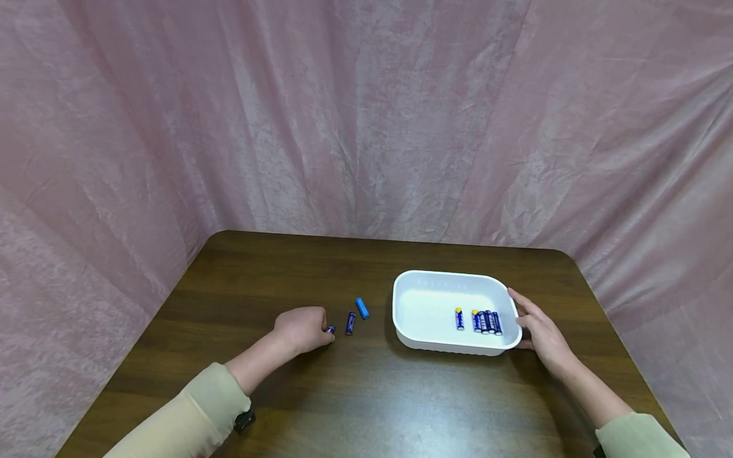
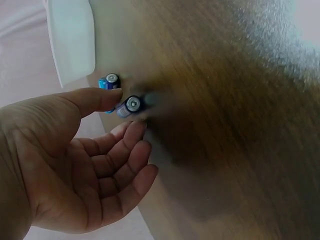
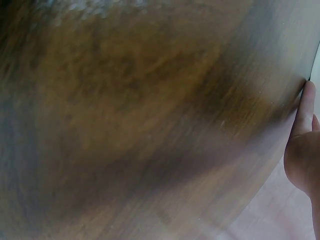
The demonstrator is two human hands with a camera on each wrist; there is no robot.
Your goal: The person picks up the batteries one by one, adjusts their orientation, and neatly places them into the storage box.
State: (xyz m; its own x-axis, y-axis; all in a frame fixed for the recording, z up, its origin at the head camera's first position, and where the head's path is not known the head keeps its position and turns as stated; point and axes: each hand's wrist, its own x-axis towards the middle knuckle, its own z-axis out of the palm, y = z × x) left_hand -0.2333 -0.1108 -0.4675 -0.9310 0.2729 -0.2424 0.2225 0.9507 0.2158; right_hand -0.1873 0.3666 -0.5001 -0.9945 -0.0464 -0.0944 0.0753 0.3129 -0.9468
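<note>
With thumb and fingertips, my left hand [image 1: 301, 329] pinches a dark blue battery [image 2: 126, 107] close to the tabletop; its silver end faces the left wrist camera. Just right of that hand lie a dark blue battery [image 1: 350, 323] and a lighter blue battery [image 1: 362, 308]. Farther right is a white rectangular tray [image 1: 452, 345]. Inside it, several blue batteries [image 1: 487, 322] form a row toward the right, and one yellow-tipped battery [image 1: 459, 319] lies apart from them. My right hand [image 1: 544, 337] touches the tray's right end with extended fingers, partly hidden from the right wrist camera.
The brown wooden table [image 1: 275, 273] has rounded far corners. Pink velvety curtains [image 1: 355, 121] hang behind it and along both sides. A dark device [image 1: 244, 421] sits at the left wrist, below the sleeve cuff.
</note>
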